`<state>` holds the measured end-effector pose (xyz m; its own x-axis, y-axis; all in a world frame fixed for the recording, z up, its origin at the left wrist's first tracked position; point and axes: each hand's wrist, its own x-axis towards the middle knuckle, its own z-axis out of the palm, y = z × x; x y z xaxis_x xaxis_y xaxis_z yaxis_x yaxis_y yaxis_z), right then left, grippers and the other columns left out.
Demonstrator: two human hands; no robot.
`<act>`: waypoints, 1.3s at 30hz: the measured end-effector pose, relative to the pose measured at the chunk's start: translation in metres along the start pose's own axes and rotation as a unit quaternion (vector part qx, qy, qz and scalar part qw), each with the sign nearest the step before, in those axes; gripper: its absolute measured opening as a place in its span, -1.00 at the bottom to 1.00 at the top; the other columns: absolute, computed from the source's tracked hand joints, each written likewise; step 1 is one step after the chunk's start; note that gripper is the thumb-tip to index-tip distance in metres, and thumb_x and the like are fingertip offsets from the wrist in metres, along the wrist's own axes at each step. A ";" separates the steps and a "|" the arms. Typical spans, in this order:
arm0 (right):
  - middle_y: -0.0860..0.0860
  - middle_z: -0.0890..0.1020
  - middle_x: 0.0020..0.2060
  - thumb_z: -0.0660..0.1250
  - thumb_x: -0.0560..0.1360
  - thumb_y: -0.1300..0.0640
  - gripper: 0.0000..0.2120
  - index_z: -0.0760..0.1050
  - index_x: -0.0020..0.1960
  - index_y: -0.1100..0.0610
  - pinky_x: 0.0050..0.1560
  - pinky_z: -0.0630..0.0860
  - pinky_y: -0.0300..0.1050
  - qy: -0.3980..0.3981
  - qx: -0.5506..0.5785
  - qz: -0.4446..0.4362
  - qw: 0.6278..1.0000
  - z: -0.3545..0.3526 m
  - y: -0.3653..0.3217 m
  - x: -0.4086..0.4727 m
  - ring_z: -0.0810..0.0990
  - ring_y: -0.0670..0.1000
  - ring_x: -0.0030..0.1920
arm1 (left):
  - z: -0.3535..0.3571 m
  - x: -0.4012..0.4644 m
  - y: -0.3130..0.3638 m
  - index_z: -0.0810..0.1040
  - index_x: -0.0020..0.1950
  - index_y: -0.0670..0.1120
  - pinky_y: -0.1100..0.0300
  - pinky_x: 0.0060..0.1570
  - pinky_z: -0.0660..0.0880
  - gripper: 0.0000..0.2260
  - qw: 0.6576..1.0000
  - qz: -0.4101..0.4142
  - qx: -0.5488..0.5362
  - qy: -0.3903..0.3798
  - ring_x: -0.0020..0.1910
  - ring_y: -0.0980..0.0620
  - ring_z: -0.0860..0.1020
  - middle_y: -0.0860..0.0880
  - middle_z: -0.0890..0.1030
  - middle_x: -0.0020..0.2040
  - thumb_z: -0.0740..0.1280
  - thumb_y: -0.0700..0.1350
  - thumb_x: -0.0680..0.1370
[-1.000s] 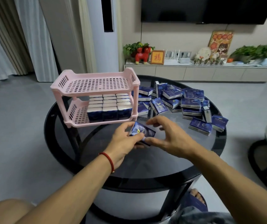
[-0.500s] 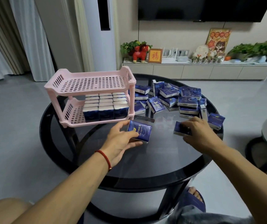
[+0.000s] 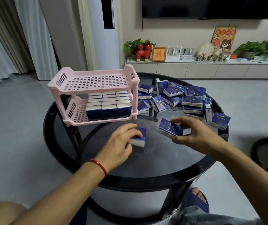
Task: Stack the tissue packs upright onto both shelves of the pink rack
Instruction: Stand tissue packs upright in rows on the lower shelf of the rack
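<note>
a bare knee [image 3: 1, 211] sits at the lower left edge, and a foot in a dark blue slipper [image 3: 198, 200] shows under the table at the lower right. the round dark glass table [image 3: 146, 168] with its black rim fills the middle of the view.

the left hand [image 3: 118, 146], with a red string bracelet [image 3: 100, 166] on its wrist, is closed around a blue tissue pack [image 3: 139, 138] whose white end faces the camera; the hand is motion-blurred, and whether the pack touches the glass cannot be told. just to the right, the right hand [image 3: 193, 135] grasps a second blue tissue pack [image 3: 169, 128] between thumb and fingers, tilted, its printed face up. the two packs are near each other but apart.

beyond the left hand stands the pink rack [image 3: 68, 85] on the left part of the table. its lower shelf holds upright tissue packs [image 3: 109, 106] in three columns, filling the right part of the shelf, with bare grid at the left end. the top shelf holds nothing.

to the right of the rack lies a loose heap of blue tissue packs [image 3: 178, 99], some flat, some stacked, some on edge, reaching to the table's right rim.

further back on the grey floor are curtains [image 3: 8, 38] at the left, a tall white air conditioner [image 3: 107, 38], and a low white cabinet [image 3: 203, 70] along the wall carrying a red toy horse [image 3: 143, 53], a framed picture [image 3: 159, 54] and potted plants [image 3: 258, 47]. a dark television [image 3: 211, 7] hangs above it.
</note>
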<state>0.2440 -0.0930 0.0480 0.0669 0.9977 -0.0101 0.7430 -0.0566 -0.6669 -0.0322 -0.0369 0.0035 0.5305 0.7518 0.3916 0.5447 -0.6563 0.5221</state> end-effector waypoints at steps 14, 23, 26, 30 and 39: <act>-0.14 0.57 0.22 0.31 0.41 0.35 -0.45 0.58 0.29 -0.11 0.05 0.55 -0.32 -0.096 -0.020 -0.156 0.983 0.043 -0.053 0.027 0.55 -0.14 0.17 | -0.003 0.021 0.002 0.48 0.49 0.01 0.06 0.45 0.36 -0.60 0.940 -0.311 -0.138 -0.016 0.40 0.04 0.48 0.02 0.56 0.41 0.26 -0.08 0.63; -0.10 0.54 0.33 0.31 0.59 -0.09 -0.55 0.38 0.47 -0.25 0.39 0.41 0.12 -0.129 -0.045 -0.150 0.979 0.069 -0.060 0.052 0.47 0.03 0.31 | -0.004 0.014 0.005 0.53 0.41 0.06 0.35 0.12 0.49 -0.59 0.913 -0.293 -0.283 0.029 0.14 0.24 0.60 0.06 0.64 0.23 0.36 -0.22 0.59; -0.09 0.48 0.36 0.43 0.56 -0.02 -0.39 0.28 0.53 -0.21 0.36 0.49 0.08 -0.124 0.002 -0.120 0.985 0.067 -0.061 0.052 0.51 -0.01 0.29 | -0.006 0.008 0.006 0.38 0.55 0.02 0.38 0.04 0.53 -0.40 0.899 -0.285 -0.332 0.017 0.20 0.17 0.59 0.03 0.58 0.30 0.37 -0.36 0.56; -0.05 0.52 0.34 0.59 0.41 0.10 -0.21 0.29 0.52 -0.13 0.28 0.58 0.02 -0.117 0.090 -0.087 0.985 0.066 -0.065 0.044 0.58 -0.05 0.25 | -0.014 0.002 0.003 0.39 0.51 -0.01 0.28 0.01 0.59 -0.28 0.891 -0.258 -0.373 0.020 0.18 0.09 0.64 0.01 0.59 0.30 0.38 -0.53 0.45; -0.16 0.62 0.14 0.60 0.40 0.00 -0.39 0.43 0.38 -0.11 0.17 0.62 -0.05 -0.079 0.099 -0.194 0.973 0.097 -0.112 0.035 0.65 -0.14 0.10 | -0.070 -0.013 -0.019 0.46 0.48 0.02 0.18 0.23 0.57 -0.29 0.952 -0.195 -0.235 -0.013 0.22 0.14 0.63 0.01 0.66 0.25 0.56 -0.33 0.38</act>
<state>0.0983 -0.0476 0.0498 -0.3080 0.9366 0.1673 0.5487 0.3185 -0.7730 -0.0955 -0.0299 0.0414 0.3672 0.9264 0.0834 0.3565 -0.2230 0.9073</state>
